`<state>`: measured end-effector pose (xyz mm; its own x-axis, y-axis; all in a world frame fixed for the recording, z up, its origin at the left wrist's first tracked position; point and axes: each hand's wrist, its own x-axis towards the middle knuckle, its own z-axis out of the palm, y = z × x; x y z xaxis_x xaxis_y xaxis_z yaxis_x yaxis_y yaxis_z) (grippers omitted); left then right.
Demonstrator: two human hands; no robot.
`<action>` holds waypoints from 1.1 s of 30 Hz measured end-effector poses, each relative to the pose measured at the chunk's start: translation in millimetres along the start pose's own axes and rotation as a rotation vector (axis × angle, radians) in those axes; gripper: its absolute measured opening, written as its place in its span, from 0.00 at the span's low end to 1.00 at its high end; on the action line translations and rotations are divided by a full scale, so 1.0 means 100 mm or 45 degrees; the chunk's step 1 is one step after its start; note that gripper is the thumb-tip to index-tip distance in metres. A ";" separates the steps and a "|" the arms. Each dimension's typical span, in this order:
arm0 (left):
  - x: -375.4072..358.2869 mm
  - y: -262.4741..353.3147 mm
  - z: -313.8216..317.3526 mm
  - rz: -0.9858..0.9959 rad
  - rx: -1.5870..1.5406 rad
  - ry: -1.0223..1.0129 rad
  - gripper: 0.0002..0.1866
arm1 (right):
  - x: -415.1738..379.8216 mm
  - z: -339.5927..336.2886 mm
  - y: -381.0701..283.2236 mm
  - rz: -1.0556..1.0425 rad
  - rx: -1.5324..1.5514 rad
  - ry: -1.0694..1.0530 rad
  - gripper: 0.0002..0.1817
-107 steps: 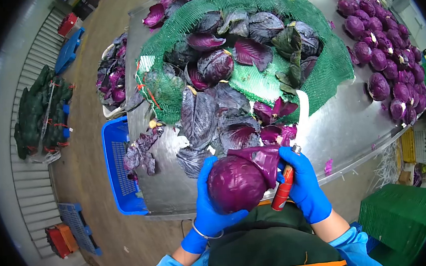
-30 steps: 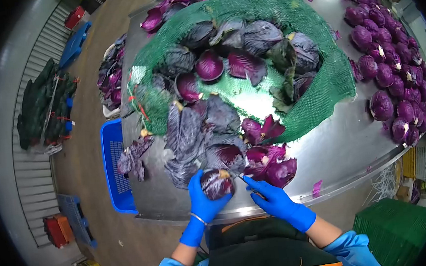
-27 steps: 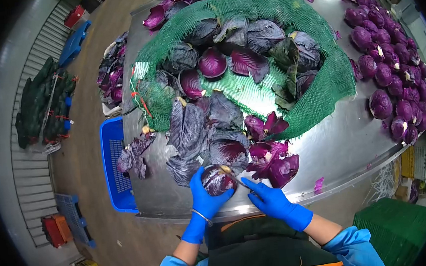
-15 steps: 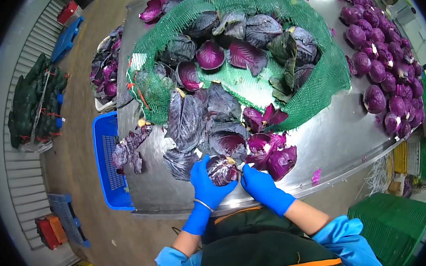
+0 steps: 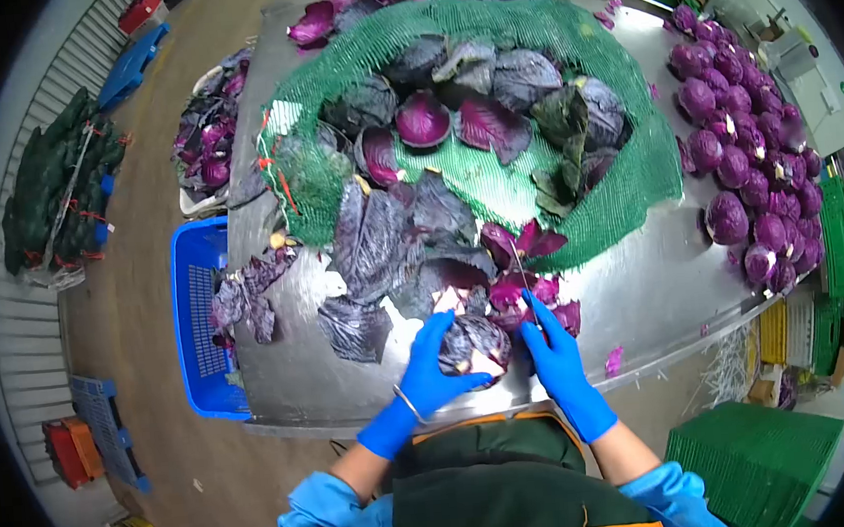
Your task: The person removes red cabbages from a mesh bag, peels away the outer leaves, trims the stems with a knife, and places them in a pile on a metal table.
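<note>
My left hand (image 5: 429,374), in a blue glove, is wrapped round the left side of a dark red cabbage (image 5: 474,345) near the table's front edge. A pale cut patch shows on the cabbage's lower right. Just to its right, my right hand (image 5: 555,354), also gloved in blue, holds a knife (image 5: 522,273) with its thin blade pointing away from me. Loose dark outer leaves (image 5: 370,238) and purple leaves (image 5: 531,241) lie beyond both hands. Farther back, an open green mesh sack (image 5: 632,158) holds several dark cabbages and leaves.
A pile of trimmed purple cabbages (image 5: 734,140) covers the right side of the metal table (image 5: 625,317). At the left edge stands a blue basket (image 5: 189,321), with a leaf-filled container (image 5: 205,147) behind it. Green crates (image 5: 755,460) stand at the lower right.
The cabbage and my left hand have shifted right and slightly nearer to me. My right hand has turned, the knife blade now points away from me, and a cut patch shows on the cabbage.
</note>
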<state>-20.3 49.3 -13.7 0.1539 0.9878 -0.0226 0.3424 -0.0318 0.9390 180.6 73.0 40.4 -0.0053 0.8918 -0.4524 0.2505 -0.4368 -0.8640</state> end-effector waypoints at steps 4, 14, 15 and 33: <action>0.04 0.15 0.20 0.005 0.134 0.182 0.50 | -0.19 -0.04 -0.06 -0.264 -0.440 -0.137 0.24; 0.00 -0.04 -0.07 -0.119 -0.250 -0.029 0.43 | 0.24 -0.05 0.04 -0.090 -0.324 -0.123 0.26; 0.05 -0.03 -0.14 -0.184 -0.351 -0.084 0.40 | 0.32 0.10 0.29 -0.399 -0.449 0.070 0.21; -0.15 0.22 -0.24 -0.238 0.371 0.027 0.56 | -0.07 0.03 -0.29 -0.233 -0.229 -0.123 0.24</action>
<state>-37.4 37.7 15.4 0.0457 0.9835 -0.1750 0.6136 0.1106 0.7818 170.0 78.9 68.4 -0.1567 0.9347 -0.3189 0.4045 -0.2338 -0.8841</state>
